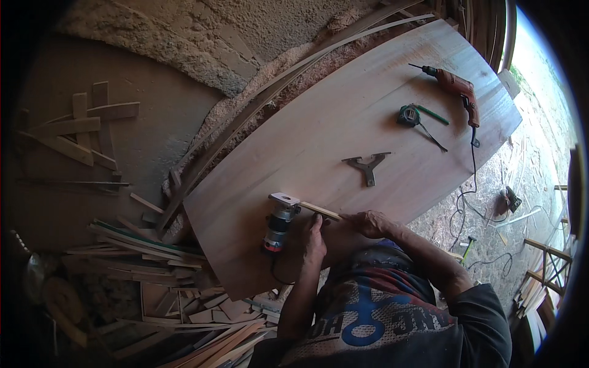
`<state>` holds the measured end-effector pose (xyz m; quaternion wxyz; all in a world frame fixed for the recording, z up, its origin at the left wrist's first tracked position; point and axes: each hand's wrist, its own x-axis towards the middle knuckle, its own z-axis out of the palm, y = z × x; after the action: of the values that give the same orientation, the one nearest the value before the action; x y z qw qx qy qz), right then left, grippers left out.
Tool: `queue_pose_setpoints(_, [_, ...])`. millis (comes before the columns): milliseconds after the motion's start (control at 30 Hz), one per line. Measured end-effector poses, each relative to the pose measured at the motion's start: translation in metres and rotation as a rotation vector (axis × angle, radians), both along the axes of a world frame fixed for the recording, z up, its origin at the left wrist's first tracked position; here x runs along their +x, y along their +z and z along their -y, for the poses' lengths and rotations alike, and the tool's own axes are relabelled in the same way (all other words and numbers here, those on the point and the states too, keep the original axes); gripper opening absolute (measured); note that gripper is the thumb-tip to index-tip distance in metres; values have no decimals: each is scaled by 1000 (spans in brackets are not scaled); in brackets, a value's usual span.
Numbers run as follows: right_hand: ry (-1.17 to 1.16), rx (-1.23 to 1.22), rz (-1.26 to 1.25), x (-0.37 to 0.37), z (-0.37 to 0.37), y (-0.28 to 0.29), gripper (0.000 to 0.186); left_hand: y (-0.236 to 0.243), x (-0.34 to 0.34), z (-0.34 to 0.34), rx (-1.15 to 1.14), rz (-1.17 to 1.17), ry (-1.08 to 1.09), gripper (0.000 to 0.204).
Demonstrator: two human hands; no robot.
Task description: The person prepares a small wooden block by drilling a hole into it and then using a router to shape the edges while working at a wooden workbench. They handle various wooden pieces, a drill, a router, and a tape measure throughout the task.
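Both hands are on one strip of wood [319, 211], a short way apart. The left hand [315, 244] has its thumb up against the strip, its fingers mostly hidden; the right hand [368, 224] is closed around the strip's right end. The strip is narrow, straight and pale, and lies over the table [294, 165] by its near edge, toward the left. A dark patch shows below it by the left thumb—too small to make out.

Just beyond the strip's left end stands a router [279, 224], silver-bodied, its flat pale base on top and a red band low down. Farther in, about the middle of the table, lies a dark Y-shaped bracket [368, 168]. Toward the right end are a black-and-green tape measure [408, 115], a green pencil [433, 115] and—near that end's edge—a reddish drill [455, 84], its cord hanging over the near edge.
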<state>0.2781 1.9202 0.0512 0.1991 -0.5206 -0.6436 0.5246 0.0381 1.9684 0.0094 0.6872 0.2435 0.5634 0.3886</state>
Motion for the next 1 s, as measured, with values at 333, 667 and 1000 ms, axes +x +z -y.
queue_pose_setpoints(333, [-29,34,-27,-5,-8,4,45,11,5,-1,-9,16,7,35])
queue_pose_setpoints(667, [-70,76,-3,-10,-4,-1,46,11,5,0,-2,-13,7,36])
queue_pose_setpoints(1000, [-19,-42,0,-4,-12,10,44,2,3,0,6,13,12,37])
